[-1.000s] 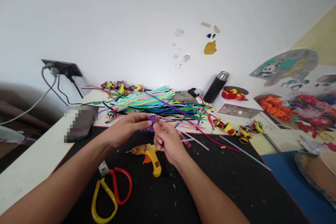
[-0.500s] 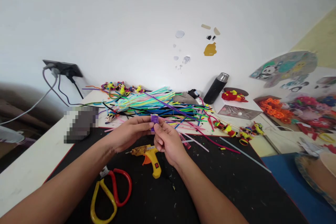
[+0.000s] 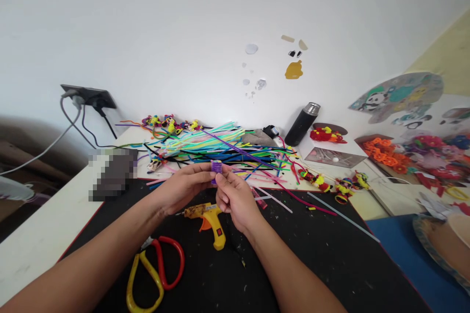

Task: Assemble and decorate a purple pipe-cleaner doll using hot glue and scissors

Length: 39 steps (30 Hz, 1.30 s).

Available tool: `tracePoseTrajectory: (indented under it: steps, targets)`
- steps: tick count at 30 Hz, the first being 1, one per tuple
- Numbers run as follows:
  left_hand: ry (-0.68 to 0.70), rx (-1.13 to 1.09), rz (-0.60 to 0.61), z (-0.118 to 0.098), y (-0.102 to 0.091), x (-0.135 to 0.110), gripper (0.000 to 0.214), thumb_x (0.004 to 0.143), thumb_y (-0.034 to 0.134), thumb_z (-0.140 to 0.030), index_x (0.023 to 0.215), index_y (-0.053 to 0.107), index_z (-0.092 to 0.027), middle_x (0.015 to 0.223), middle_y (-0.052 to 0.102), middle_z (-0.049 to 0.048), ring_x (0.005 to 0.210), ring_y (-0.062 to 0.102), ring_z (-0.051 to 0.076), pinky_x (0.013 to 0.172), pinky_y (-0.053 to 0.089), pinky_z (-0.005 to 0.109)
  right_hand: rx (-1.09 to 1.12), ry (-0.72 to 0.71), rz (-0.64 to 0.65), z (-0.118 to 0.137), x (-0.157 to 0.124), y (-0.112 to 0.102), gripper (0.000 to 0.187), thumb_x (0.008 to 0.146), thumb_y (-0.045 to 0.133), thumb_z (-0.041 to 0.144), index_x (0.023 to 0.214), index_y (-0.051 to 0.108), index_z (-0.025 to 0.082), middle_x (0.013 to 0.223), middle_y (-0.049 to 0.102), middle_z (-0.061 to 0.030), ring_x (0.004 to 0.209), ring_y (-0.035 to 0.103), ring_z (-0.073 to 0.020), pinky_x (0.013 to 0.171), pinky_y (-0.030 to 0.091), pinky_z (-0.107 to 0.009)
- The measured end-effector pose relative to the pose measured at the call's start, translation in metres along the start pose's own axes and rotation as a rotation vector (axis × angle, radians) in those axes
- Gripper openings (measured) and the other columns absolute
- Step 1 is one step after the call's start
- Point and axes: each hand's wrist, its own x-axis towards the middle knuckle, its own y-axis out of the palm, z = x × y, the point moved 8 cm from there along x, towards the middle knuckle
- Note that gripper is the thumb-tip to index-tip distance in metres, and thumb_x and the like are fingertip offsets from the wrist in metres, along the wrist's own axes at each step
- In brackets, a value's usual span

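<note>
Between my two hands is a small purple coil (image 3: 216, 167), apparently wound pipe cleaner, held upright above the back of the black mat. My left hand (image 3: 182, 185) pinches it from the left with the fingertips. From the right, my right hand (image 3: 235, 196) grips it between thumb and fingers, the other fingers curled. Part of the coil is hidden behind the fingertips. Just below the hands lies a yellow hot glue gun (image 3: 207, 220). Scissors with one red and one yellow handle (image 3: 161, 264) rest nearer to me, partly under my left forearm.
Behind the hands lies a heap of colourful pipe cleaners (image 3: 216, 144). Several small yellow and red figures (image 3: 316, 179) lie around it. A black thermos (image 3: 303, 123) leans near a white box (image 3: 330, 150). Clear glue sticks (image 3: 343, 216) lie on the black mat (image 3: 293, 244).
Both hands keep their grip on the purple coil at nearly the same spot. Its ridged side shows slightly more now.
</note>
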Motion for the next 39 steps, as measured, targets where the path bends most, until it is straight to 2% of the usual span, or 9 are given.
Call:
tracePoseTrajectory:
  steps: [4, 10, 14, 18, 25, 29, 32, 35, 39]
  targets:
    - [0.015, -0.007, 0.001, 0.0, 0.002, 0.002, 0.023, 0.078, 0.086, -0.03, 0.097, 0.086, -0.017, 0.108, 0.083, 0.0136, 0.106, 0.074, 0.031, 0.096, 0.054, 0.04, 0.002, 0.001, 0.005, 0.0, 0.0, 0.001, 0.048, 0.081, 0.083, 0.062, 0.097, 0.063, 0.021, 0.05, 0.041, 0.0128, 0.037, 0.036, -0.0072, 0.038, 0.015, -0.02]
    - [0.056, -0.054, -0.054, -0.004, -0.005, 0.004, 0.025, 0.079, 0.085, -0.031, 0.1, 0.086, -0.017, 0.117, 0.082, 0.0142, 0.111, 0.073, 0.033, 0.098, 0.055, 0.041, 0.033, 0.003, 0.013, 0.002, -0.001, 0.003, 0.056, 0.084, 0.078, 0.068, 0.074, 0.048, 0.022, 0.053, 0.046, 0.0091, 0.038, 0.039, -0.0063, 0.038, 0.015, -0.021]
    - [0.073, -0.061, -0.096, -0.009, -0.01, 0.003, 0.025, 0.078, 0.086, -0.032, 0.098, 0.087, -0.017, 0.12, 0.081, 0.0142, 0.114, 0.072, 0.033, 0.099, 0.054, 0.04, 0.053, 0.032, 0.02, 0.002, -0.002, 0.005, 0.058, 0.082, 0.077, 0.07, 0.072, 0.047, 0.022, 0.054, 0.047, 0.0081, 0.038, 0.04, -0.0063, 0.038, 0.014, -0.021]
    - [0.066, -0.047, -0.072, -0.01, -0.007, 0.003, 0.025, 0.079, 0.085, -0.032, 0.099, 0.086, -0.017, 0.118, 0.082, 0.0137, 0.111, 0.073, 0.032, 0.098, 0.054, 0.039, 0.05, 0.043, 0.004, 0.001, -0.003, 0.004, 0.058, 0.083, 0.076, 0.071, 0.073, 0.047, 0.022, 0.055, 0.048, 0.0079, 0.039, 0.04, -0.0063, 0.039, 0.015, -0.021]
    - [0.013, -0.015, -0.008, 0.002, 0.001, 0.004, 0.031, 0.082, 0.083, -0.037, 0.106, 0.085, -0.017, 0.097, 0.084, 0.012, 0.08, 0.075, 0.027, 0.086, 0.055, 0.041, 0.004, 0.021, 0.029, -0.004, 0.0, 0.003, 0.047, 0.084, 0.08, 0.062, 0.082, 0.057, 0.021, 0.053, 0.047, 0.0096, 0.039, 0.037, -0.0065, 0.039, 0.015, -0.021]
    - [0.044, 0.053, -0.034, -0.004, -0.002, 0.002, 0.034, 0.08, 0.086, -0.039, 0.107, 0.085, -0.017, 0.114, 0.083, 0.0139, 0.106, 0.074, 0.032, 0.098, 0.051, 0.04, -0.021, 0.014, 0.024, -0.004, -0.001, 0.002, 0.044, 0.086, 0.078, 0.06, 0.086, 0.062, 0.02, 0.051, 0.044, 0.0104, 0.038, 0.037, -0.0068, 0.039, 0.015, -0.021]
    - [0.066, 0.06, -0.041, -0.012, -0.005, -0.001, 0.04, 0.081, 0.086, -0.041, 0.116, 0.083, -0.021, 0.127, 0.08, 0.0147, 0.121, 0.069, 0.035, 0.105, 0.049, 0.043, -0.035, 0.016, 0.022, -0.003, -0.002, 0.002, 0.044, 0.085, 0.079, 0.061, 0.087, 0.063, 0.02, 0.049, 0.042, 0.0112, 0.038, 0.036, -0.0068, 0.039, 0.015, -0.021]
    - [0.085, 0.061, -0.064, -0.017, -0.007, -0.003, 0.045, 0.085, 0.084, -0.044, 0.123, 0.08, -0.021, 0.129, 0.079, 0.0166, 0.122, 0.069, 0.036, 0.104, 0.05, 0.045, -0.056, 0.026, 0.015, -0.004, -0.002, 0.003, 0.046, 0.082, 0.081, 0.062, 0.086, 0.062, 0.02, 0.047, 0.042, 0.0116, 0.036, 0.037, -0.0071, 0.039, 0.016, -0.021]
    - [0.087, 0.116, -0.068, -0.015, -0.008, -0.002, 0.047, 0.085, 0.084, -0.046, 0.123, 0.078, -0.021, 0.125, 0.08, 0.0161, 0.118, 0.072, 0.035, 0.103, 0.051, 0.044, -0.089, 0.027, 0.011, -0.005, -0.001, 0.004, 0.049, 0.08, 0.081, 0.065, 0.088, 0.064, 0.02, 0.045, 0.04, 0.0121, 0.036, 0.037, -0.0077, 0.039, 0.017, -0.022]
